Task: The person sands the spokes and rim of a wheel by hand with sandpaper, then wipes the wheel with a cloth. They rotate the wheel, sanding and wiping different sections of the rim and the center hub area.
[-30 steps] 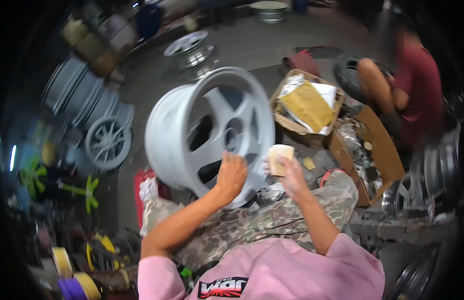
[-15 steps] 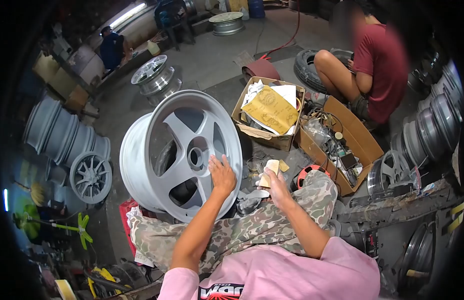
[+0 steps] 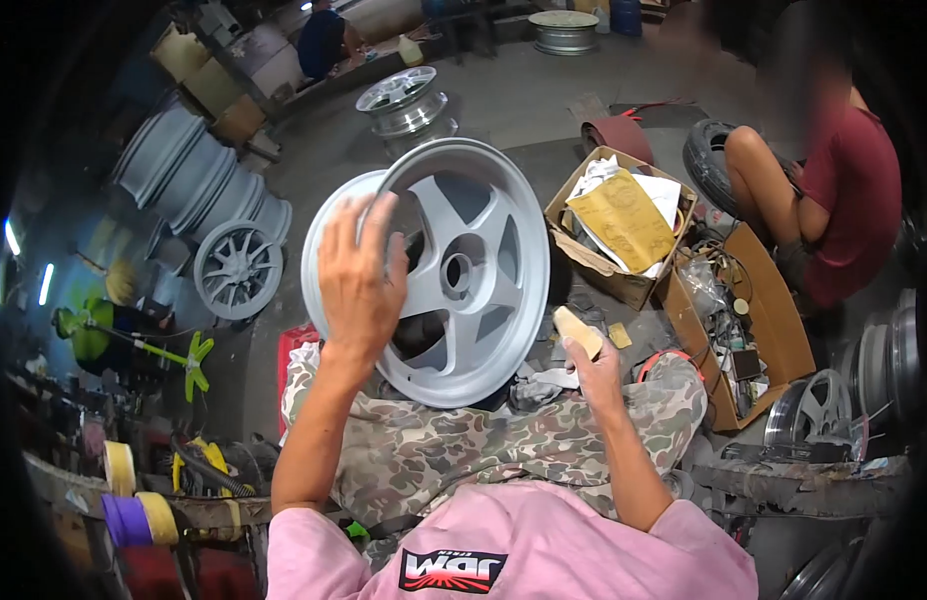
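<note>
A grey-primed car wheel rim [image 3: 464,215] with star-like spokes stands tilted in front of my camouflage-clad legs. My left hand [image 3: 362,280] is raised over the rim's left side, fingers stretched out and a little blurred, holding nothing. It overlaps the outer barrel and edge in this view. Off the rim's lower right, my right hand [image 3: 598,372] grips a folded piece of sandpaper [image 3: 575,330], pale tan, between thumb and fingers. A whitish rag [image 3: 544,385] lies just beside that hand, by my knee.
To the right stand a cardboard box [image 3: 639,290] topped with a yellow sandpaper sheet [image 3: 624,220] and a longer box [image 3: 784,310] of tools and cables. A person [image 3: 854,200] squats by a tire [image 3: 711,165]. Stacked rims [image 3: 194,180] line the left, near a green fan [image 3: 84,330].
My left hand has lifted off the spokes and moved left to the rim's outer side. My right hand still holds the sandpaper. The head view has swung left.
</note>
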